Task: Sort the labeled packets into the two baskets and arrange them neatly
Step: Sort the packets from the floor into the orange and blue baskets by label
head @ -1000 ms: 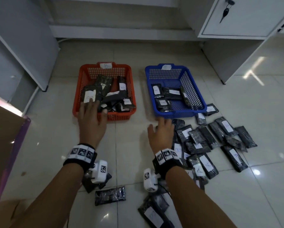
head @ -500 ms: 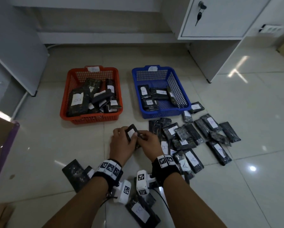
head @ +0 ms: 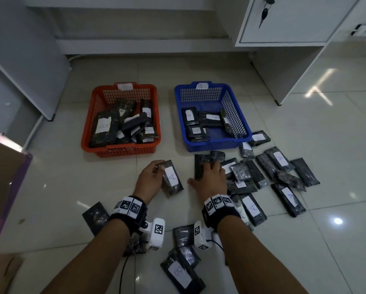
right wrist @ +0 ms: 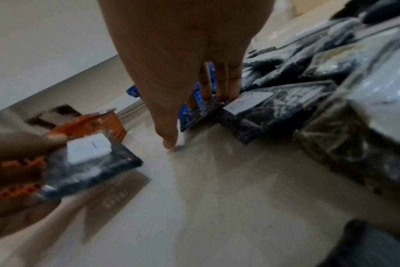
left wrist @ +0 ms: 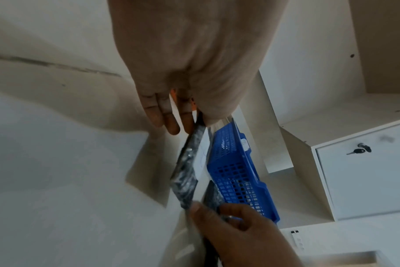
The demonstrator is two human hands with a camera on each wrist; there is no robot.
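Note:
My left hand (head: 150, 177) grips a dark packet (head: 172, 177) by its far end, and the white label with "A" faces up. It hangs just above the floor in front of the gap between the baskets. The same packet (left wrist: 186, 173) shows edge-on in the left wrist view. My right hand (head: 210, 179) lies flat with straight fingers on a dark packet (head: 199, 165) at the left edge of the loose pile (head: 262, 175). The red basket (head: 118, 151), tagged "B", holds several packets. The blue basket (head: 211, 146), tagged "A", holds a few.
More packets lie near my forearms (head: 183, 270) and one at the left (head: 94, 215). A cardboard box (head: 2, 187) stands at the left. White cabinets (head: 288, 22) with a key rise behind the baskets. Glossy floor tiles (head: 61, 181) lie left of my hands.
Half a second ago both hands held the "A" packet together. My right hand has let go and moved right onto the pile, while my left hand keeps the packet.

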